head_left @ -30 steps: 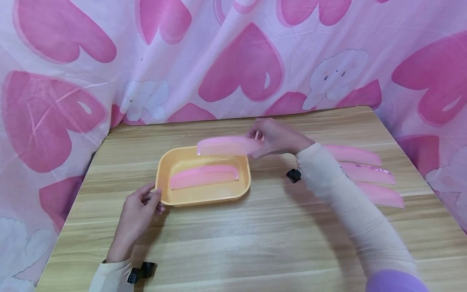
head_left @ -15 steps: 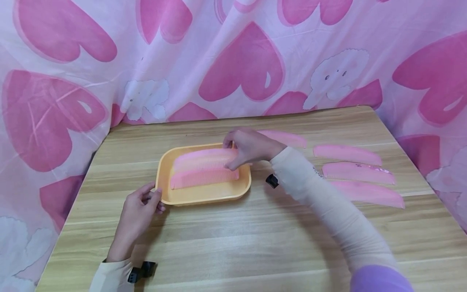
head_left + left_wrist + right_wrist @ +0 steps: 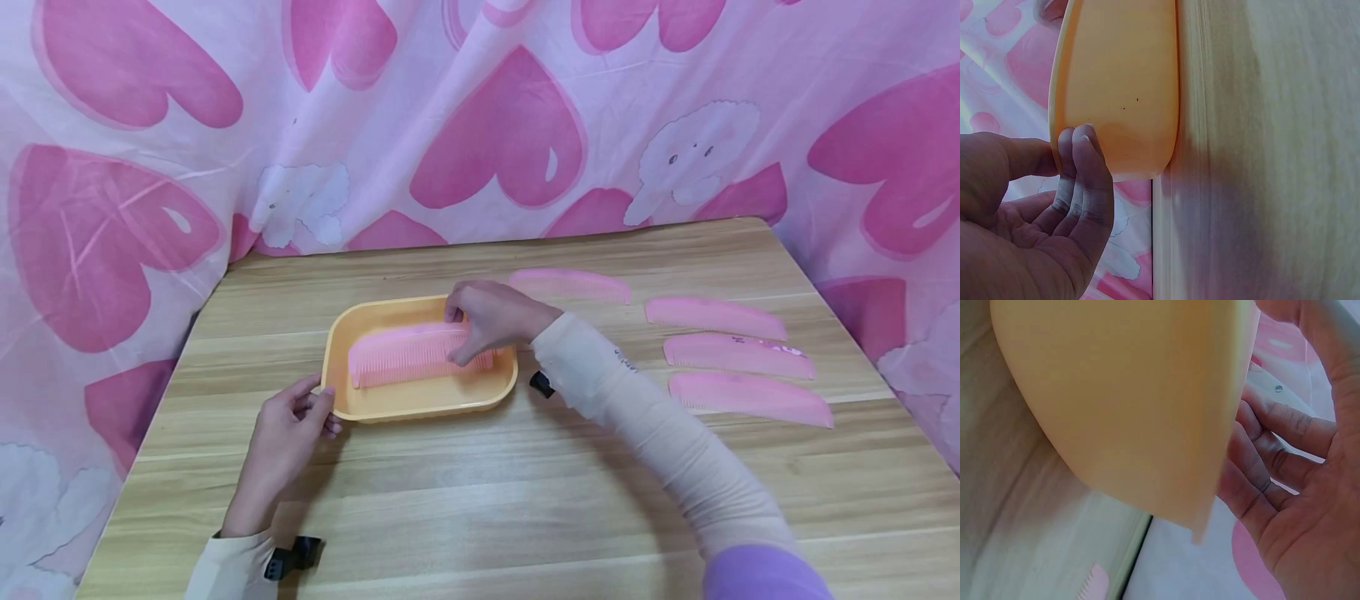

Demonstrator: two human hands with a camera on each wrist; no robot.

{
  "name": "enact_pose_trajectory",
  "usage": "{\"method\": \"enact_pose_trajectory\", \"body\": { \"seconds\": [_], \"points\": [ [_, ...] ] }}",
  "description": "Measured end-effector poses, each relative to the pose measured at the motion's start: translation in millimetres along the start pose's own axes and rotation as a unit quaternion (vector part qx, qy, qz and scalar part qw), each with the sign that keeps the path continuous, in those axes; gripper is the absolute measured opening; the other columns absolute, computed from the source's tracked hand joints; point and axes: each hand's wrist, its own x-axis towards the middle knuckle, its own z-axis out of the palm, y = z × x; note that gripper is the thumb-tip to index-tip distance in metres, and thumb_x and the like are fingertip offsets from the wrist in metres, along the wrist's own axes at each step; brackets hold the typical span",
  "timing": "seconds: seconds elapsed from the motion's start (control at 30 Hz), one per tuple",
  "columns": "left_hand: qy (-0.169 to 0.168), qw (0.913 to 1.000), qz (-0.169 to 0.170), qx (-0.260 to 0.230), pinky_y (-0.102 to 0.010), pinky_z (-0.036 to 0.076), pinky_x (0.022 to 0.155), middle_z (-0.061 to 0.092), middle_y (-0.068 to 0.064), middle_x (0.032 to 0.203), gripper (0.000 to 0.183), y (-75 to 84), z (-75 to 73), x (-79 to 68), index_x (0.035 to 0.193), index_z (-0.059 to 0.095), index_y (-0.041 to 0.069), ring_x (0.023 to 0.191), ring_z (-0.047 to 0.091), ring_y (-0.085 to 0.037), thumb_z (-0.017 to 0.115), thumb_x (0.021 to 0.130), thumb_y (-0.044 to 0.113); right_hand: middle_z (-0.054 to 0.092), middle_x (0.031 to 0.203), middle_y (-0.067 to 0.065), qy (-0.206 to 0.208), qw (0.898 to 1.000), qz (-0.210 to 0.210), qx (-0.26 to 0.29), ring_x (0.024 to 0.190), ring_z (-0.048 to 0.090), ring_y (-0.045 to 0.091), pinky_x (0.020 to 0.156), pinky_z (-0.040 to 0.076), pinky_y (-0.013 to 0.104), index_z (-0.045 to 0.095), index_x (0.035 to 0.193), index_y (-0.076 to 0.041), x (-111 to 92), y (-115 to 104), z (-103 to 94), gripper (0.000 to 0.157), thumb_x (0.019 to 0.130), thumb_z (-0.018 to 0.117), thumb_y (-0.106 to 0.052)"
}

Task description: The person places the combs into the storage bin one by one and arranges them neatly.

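Note:
My left hand point(image 3: 281, 437) pinches the near left corner of an orange plastic tray point(image 3: 416, 414) between thumb and fingers. In the left wrist view, the fingers press the tray's outer wall point(image 3: 1119, 75) below the rim. My right hand point(image 3: 501, 317) reaches over the tray's right end and grips a pink comb point(image 3: 401, 350) by its right end. This comb lies low inside the tray, teeth toward me, and overlaps a second pink comb there, now mostly hidden beneath it. In the right wrist view, the tray's wall hides much of the grip of my right hand point(image 3: 1291, 469).
Behind the tray on the right lies a pink comb point(image 3: 573, 285). Further right, several more form a column, including a plain comb point(image 3: 716, 317), one with printed markings point(image 3: 738, 355) and the nearest comb point(image 3: 750, 398). A heart-patterned cloth point(image 3: 495, 133) hangs behind the wooden table point(image 3: 480, 517).
My right hand has carried its comb left and down into the tray, over the comb lying there. The comb behind the tray has come into view. My left hand has stayed at the corner.

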Motion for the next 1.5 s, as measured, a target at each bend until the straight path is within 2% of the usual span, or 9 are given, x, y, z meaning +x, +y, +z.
{"method": "enact_pose_trajectory", "body": {
  "seconds": [0.23, 0.47, 0.8, 1.23, 1.33, 1.5],
  "points": [
    [-0.002, 1.0, 0.002, -0.003, -0.024, 0.06, 0.065, 0.067, -0.016, 0.093, 0.05, -0.7, -0.5, -0.3, 0.147, 0.044, -0.008, 0.072, 0.066, -0.013, 0.053, 0.107, 0.02, 0.064, 0.099, 0.001, -0.006, 1.0, -0.004, -0.024, 0.092, 0.056, 0.016, 0.085, 0.05, 0.028, 0.072, 0.103, -0.005, 6, 0, 10.2, 0.048, 0.071, 0.086, -0.038],
    [-0.002, 0.9999, 0.01, -0.006, -0.024, 0.06, 0.065, 0.067, -0.016, 0.092, 0.048, -1.2, -0.4, -0.1, 0.146, 0.046, -0.008, 0.073, 0.066, -0.014, 0.053, 0.107, 0.018, 0.062, 0.092, 0.0, -0.014, 0.999, 0.007, -0.039, 0.086, 0.053, 0.016, 0.075, 0.048, 0.029, 0.071, 0.098, -0.007, 10, 1, 20.5, 0.046, 0.07, 0.088, -0.039],
    [-0.002, 1.0, 0.009, -0.004, -0.025, 0.06, 0.065, 0.067, -0.016, 0.091, 0.046, -1.5, 0.0, 0.8, 0.145, 0.047, -0.007, 0.073, 0.067, -0.015, 0.053, 0.107, 0.018, 0.061, 0.085, -0.002, -0.016, 0.998, 0.015, -0.061, 0.081, 0.052, 0.015, 0.069, 0.047, 0.028, 0.069, 0.091, -0.01, 13, 5, 30.4, 0.042, 0.068, 0.088, -0.039],
    [0.0, 1.0, 0.004, -0.008, -0.024, 0.06, 0.064, 0.067, -0.015, 0.089, 0.046, 0.6, 0.1, 1.2, 0.145, 0.047, -0.008, 0.072, 0.066, -0.014, 0.054, 0.106, 0.017, 0.063, 0.084, -0.003, -0.011, 0.996, 0.016, -0.091, 0.081, 0.054, 0.016, 0.077, 0.049, 0.033, 0.072, 0.093, -0.01, 14, 4, 34.0, 0.042, 0.069, 0.087, -0.041],
    [-0.001, 1.0, 0.002, -0.007, -0.024, 0.06, 0.064, 0.067, -0.015, 0.089, 0.046, 0.7, 0.0, 1.3, 0.145, 0.047, -0.008, 0.072, 0.066, -0.014, 0.054, 0.106, 0.017, 0.066, 0.088, -0.002, -0.011, 0.995, 0.013, -0.095, 0.084, 0.056, 0.017, 0.08, 0.05, 0.034, 0.073, 0.096, -0.009, 13, 3, 34.0, 0.043, 0.072, 0.087, -0.041],
    [-0.003, 1.0, -0.001, -0.003, -0.024, 0.06, 0.064, 0.067, -0.015, 0.09, 0.046, 1.4, -0.2, 1.1, 0.145, 0.048, -0.007, 0.072, 0.066, -0.014, 0.053, 0.107, 0.018, 0.065, 0.106, 0.002, -0.021, 0.996, 0.009, -0.085, 0.093, 0.056, 0.019, 0.085, 0.049, 0.033, 0.072, 0.1, -0.007, 10, 3, 32.7, 0.041, 0.077, 0.087, -0.038]
  ]
}}
